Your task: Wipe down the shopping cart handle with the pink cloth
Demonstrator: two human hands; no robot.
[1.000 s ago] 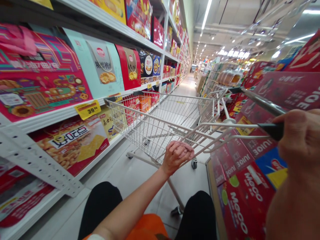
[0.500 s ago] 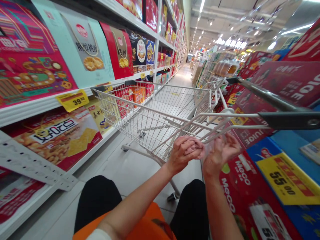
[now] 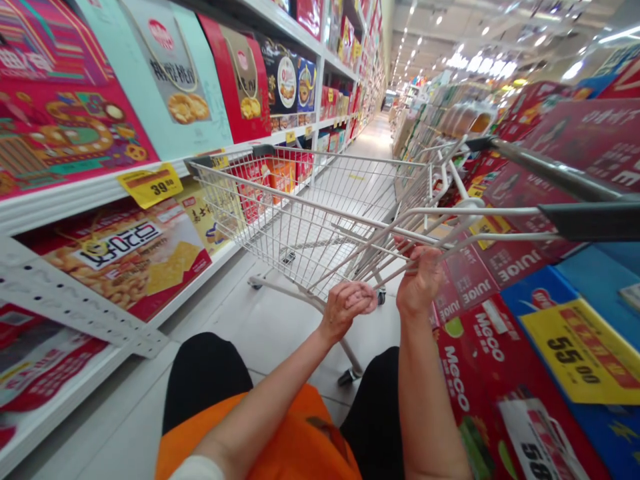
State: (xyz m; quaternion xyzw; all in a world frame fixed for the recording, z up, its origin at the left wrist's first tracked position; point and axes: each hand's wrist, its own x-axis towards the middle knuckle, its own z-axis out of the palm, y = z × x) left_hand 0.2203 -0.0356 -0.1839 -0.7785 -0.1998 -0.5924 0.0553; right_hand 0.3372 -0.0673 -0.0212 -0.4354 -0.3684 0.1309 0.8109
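Observation:
A wire shopping cart [image 3: 310, 220] stands before my knees, its dark-ended handle at the right. My left hand [image 3: 343, 310] is closed round a crumpled pink cloth [image 3: 363, 297], just below the cart's near side. To its right, my right hand [image 3: 420, 277] is raised against the cart's lower rails near the handle end, fingers curled round a bar. Part of those fingers is hidden behind the rails. The cart basket shows only its wire mesh and folded inner rods.
White shelves [image 3: 95, 183] with boxed snacks and yellow price tags run along the left. Red drink cartons [image 3: 480, 360] and a yellow price sign [image 3: 583, 350] stand close at my right. A tiled aisle [image 3: 370, 137] stretches ahead.
My right hand has moved up and left from beside the cloth onto the cart's rails. My left hand has shifted slightly left and down with the cloth. The view has tilted a little.

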